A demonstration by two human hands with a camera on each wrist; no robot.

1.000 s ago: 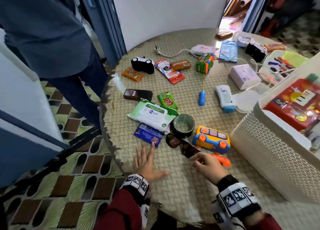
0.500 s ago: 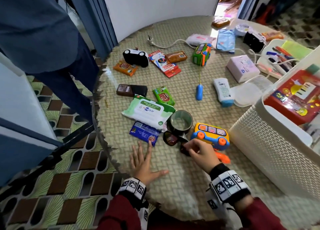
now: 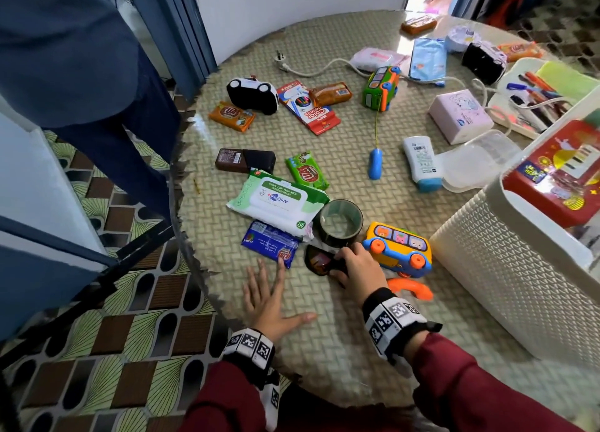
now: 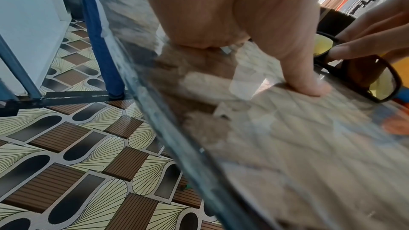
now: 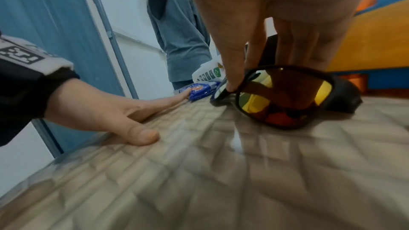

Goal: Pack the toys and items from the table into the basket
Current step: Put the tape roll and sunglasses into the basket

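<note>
Dark sunglasses with orange mirror lenses lie on the woven table top near its front edge. My right hand is curled over their right half. In the right wrist view the thumb and fingers of that hand pinch the sunglasses by the black frame, still on the table. My left hand rests flat on the table, fingers straight, one fingertip touching a blue packet. The white basket stands at the right and holds a red toy box.
Close around the sunglasses are a tape roll, a yellow toy bus, an orange toy handset and a wet wipes pack. Several snacks, toy cars and boxes lie farther back. A person in blue stands at the table's left edge.
My right hand has moved left along the sunglasses and closed on their frame. The left hand has stayed flat on the table.
</note>
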